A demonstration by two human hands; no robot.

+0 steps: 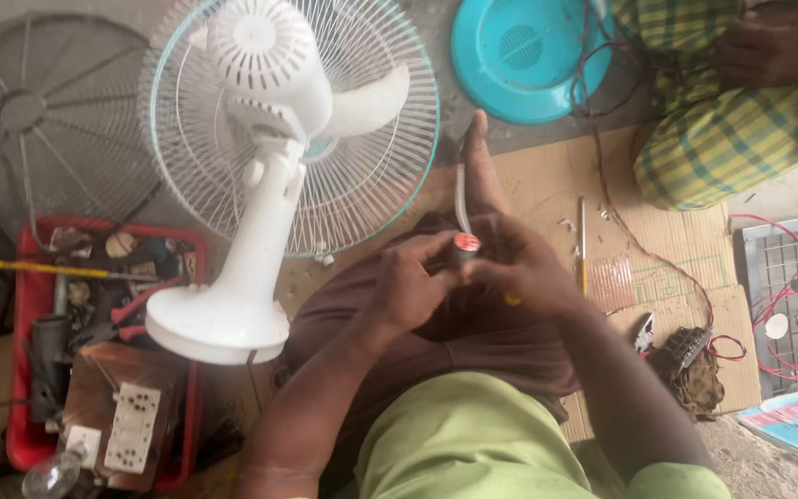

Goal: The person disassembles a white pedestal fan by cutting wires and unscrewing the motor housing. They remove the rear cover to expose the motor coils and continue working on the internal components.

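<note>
Both my hands meet over my lap on a small cylindrical part with a red-orange end cap (466, 243). My left hand (410, 285) grips its left side. My right hand (521, 263) pinches it from the right, and a yellow bit shows under that hand's fingers. A pale tube (460, 196) rises from the part along my outstretched leg. A white table fan (265, 176) lies on its back just left of my hands, its base towards me.
A red tray (28, 305) of tools and a wooden switch board sits at the left. A grey fan guard (30, 106) and a turquoise fan cover (519, 60) lie on the floor. Another person in checked cloth (713, 111) sits at the top right. Screwdriver, pliers and wires lie on cardboard.
</note>
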